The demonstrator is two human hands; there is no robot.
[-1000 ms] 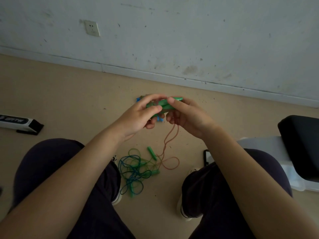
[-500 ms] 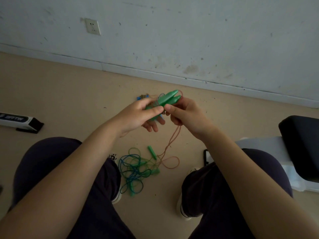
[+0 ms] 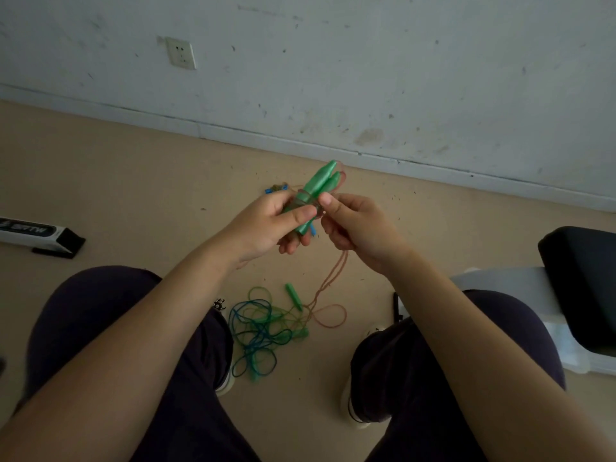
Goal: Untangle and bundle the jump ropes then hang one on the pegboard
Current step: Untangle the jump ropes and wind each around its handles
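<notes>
- Above the floor, between the knees, a pair of green handles is gripped by the left hand, thumb pressed across them, tips pointing up and away toward the wall.
- Turns of orange cord are seen wrapped around the handles where they are held.
- Just right of the handles, the cord is pinched by the right hand, fingers curled, and a doubled length is let hang down to a loop on the floor.
- Down on the floor, near the feet, a tangle of blue and green rope is left lying, with another green handle at its far edge, beside the orange loop.
- Far left, a black-and-white box is seen on the floor; on the wall, a socket.
- At right, a black cushion is seen on a white container.
</notes>
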